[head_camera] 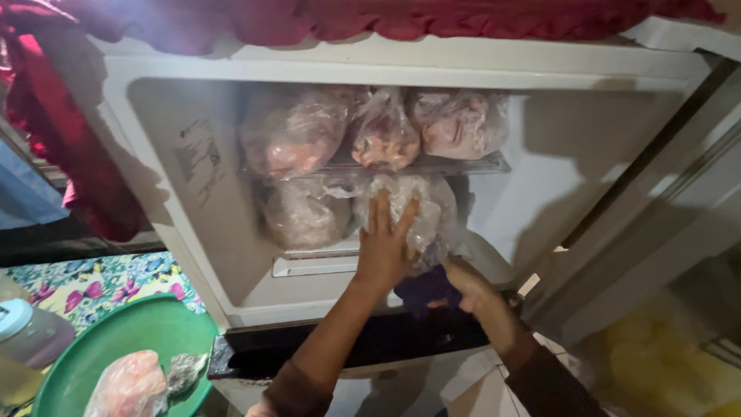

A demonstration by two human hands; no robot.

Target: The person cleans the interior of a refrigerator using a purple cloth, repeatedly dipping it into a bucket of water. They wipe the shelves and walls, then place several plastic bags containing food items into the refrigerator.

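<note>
Freezer compartment (193, 232) stands open, with three clear bags of meat (382, 131) on the wire shelf (478, 164) and another bag (301, 212) beneath it at the left. Left hand (384, 247) presses flat, fingers spread, against a clear bag of frozen meat (421, 205) on the lower level, right of centre; right hand (471, 286) sits just below that bag beside a dark cloth (424, 292), its grip impossible to tell. Green tray (100, 340) at lower left carries one more wrapped bag (127, 386).
</note>
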